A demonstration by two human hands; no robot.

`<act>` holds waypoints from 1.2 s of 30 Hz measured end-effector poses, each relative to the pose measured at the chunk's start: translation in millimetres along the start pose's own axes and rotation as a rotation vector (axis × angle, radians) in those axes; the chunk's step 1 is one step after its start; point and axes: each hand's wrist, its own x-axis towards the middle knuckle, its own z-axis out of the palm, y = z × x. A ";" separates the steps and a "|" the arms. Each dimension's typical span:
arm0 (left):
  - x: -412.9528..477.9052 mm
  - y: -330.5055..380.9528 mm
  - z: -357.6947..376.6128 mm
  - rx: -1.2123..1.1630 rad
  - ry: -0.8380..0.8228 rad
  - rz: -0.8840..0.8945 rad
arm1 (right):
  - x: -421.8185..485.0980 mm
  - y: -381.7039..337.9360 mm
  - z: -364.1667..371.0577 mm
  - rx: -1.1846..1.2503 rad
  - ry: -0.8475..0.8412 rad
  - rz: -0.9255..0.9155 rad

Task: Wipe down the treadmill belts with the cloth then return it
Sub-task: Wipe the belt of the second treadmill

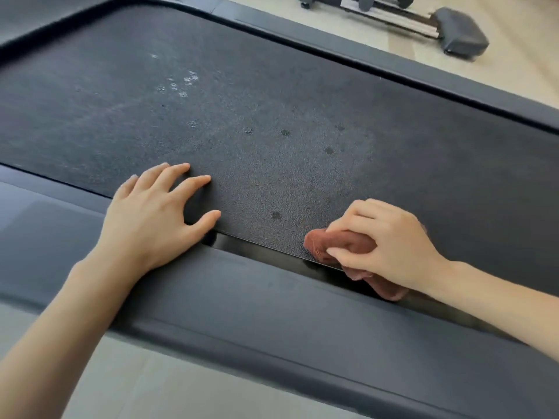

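**One hand braced on the belt, the other clutching the cloth at its near edge**

The left hand [157,213] lies open, palm down, with its fingers spread. Its fingertips and thumb rest on the treadmill belt [242,116], and the heel of the palm sits over the near side rail [242,297]. It holds nothing.

The right hand [384,243] is curled over the cloth [341,244], gripping it from above with bent fingers and pressing it against the belt. The thumb lies along the cloth's near side.

The cloth is reddish-brown and bunched into a wad. One end pokes out to the left of the fingers. Another fold trails out under the wrist, over the dark gap between the belt's near edge and the side rail. It sits at the near right of the belt, well apart from the left hand.

The belt is dark grey with a fine pebbled texture. Its far left part looks paler and dusty, with faint streaks and a cluster of whitish specks. Several small dark round spots dot the middle and near right. The patch between the two hands looks darker and more even.

Beyond the far rail [393,68] is pale floor [529,71], where the padded foot of another gym machine [462,31] stands at the far right.
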 end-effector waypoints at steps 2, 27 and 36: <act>0.5 -2.5 -0.4 -0.024 -0.004 -0.005 | 20.6 -14.2 9.0 0.017 0.014 -0.029; 20.8 44.4 19.6 -0.105 -0.035 -0.063 | 95.5 70.5 15.8 -0.079 0.155 -0.057; 19.4 55.2 23.2 -0.078 -0.031 -0.022 | 93.1 71.3 20.8 -0.135 0.213 0.063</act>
